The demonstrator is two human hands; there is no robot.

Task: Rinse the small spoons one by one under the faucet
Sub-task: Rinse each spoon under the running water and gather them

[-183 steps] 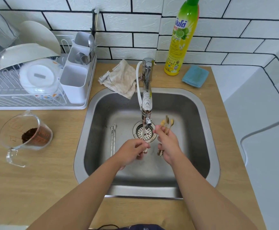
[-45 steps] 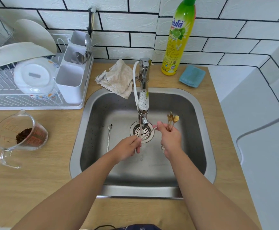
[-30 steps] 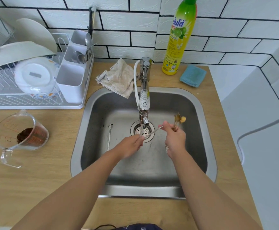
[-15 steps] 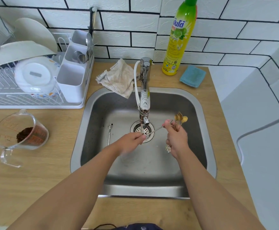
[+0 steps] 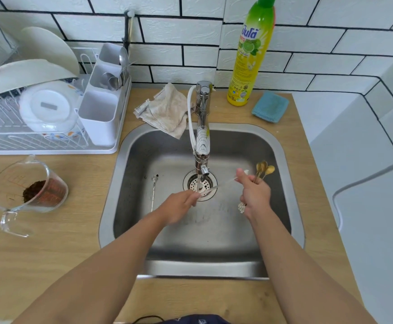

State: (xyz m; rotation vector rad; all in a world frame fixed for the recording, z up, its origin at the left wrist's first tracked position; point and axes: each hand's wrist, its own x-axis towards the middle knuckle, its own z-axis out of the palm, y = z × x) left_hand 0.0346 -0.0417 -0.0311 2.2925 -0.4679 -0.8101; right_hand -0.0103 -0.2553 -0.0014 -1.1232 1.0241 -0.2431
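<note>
one small spoon is held under the faucet over the drain, pinched at one end by the left hand and at the other by the right hand. a bunch of gold spoons is also gripped in the right-hand fingers. another spoon is seen lying on the sink floor, left of the drain.

Hidden, blurred and cropped parts at the sink

The spoon stretched between the hands is a motion-blurred streak, its bowl hidden in the left hand. The right hand covers the gold spoons' handles. The dish rack and the detergent bottle's cap run off frame.
</note>
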